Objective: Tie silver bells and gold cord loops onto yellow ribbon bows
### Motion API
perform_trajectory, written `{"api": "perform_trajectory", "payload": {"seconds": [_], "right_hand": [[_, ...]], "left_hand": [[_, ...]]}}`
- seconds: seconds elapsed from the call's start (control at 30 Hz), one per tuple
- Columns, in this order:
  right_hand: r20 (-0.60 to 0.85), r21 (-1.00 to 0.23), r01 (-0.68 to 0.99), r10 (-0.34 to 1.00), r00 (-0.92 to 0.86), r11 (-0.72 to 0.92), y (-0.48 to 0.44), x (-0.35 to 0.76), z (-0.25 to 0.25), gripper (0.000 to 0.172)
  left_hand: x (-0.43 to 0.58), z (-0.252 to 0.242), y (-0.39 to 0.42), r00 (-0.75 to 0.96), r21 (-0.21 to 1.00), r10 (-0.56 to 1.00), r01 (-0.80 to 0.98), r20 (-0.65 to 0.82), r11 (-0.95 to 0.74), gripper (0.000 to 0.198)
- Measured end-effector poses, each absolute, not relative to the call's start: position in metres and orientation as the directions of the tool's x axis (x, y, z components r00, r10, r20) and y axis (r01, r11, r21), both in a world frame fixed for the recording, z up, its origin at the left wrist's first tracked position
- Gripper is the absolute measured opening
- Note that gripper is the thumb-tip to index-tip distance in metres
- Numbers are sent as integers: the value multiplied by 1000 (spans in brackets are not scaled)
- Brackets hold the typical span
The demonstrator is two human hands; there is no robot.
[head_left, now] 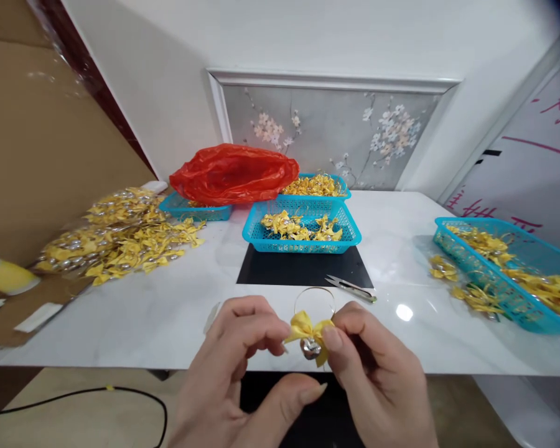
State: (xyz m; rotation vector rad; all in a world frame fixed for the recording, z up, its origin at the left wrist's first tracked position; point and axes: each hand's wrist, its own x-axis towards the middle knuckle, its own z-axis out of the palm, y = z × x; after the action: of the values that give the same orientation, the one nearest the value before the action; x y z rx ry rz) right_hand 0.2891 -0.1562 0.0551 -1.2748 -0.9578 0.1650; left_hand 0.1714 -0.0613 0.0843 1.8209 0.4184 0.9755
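Close to the front edge of the table, my right hand [378, 379] pinches the right side of a small yellow ribbon bow [302, 323] between thumb and forefinger. A round silver bell [310, 349] hangs at the bow's middle, and a thin gold-coloured loop [314, 289] rises behind it. My left hand [233, 361] is beside the bow, its thumb well apart from its curled fingers. The left fingertips are at the bow's left tip; whether they touch it I cannot tell. Thread snips [351, 289] lie on the table just beyond my hands.
A blue basket [303, 247] of yellow bows stands on a black mat [280, 267]. Behind it are more baskets and a red plastic bag [233, 174]. Bows with silver bells [135, 249] are heaped left; another blue basket [504, 274] stands right, loose bows [478, 298] beside it.
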Motion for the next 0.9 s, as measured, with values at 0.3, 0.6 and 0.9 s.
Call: {"api": "perform_trajectory", "payload": {"seconds": [0.3, 0.6, 0.9], "right_hand": [[569, -822, 392, 594, 569, 412, -155, 287, 53, 16], [520, -853, 297, 666, 534, 428, -161, 294, 56, 21], [539, -842, 316, 646, 540, 438, -160, 296, 51, 20]], "left_hand": [[182, 91, -62, 731, 909, 644, 80, 226, -409, 10], [177, 99, -60, 812, 997, 580, 77, -57, -9, 8], [178, 100, -56, 876, 947, 467, -41, -119, 318, 24]]}}
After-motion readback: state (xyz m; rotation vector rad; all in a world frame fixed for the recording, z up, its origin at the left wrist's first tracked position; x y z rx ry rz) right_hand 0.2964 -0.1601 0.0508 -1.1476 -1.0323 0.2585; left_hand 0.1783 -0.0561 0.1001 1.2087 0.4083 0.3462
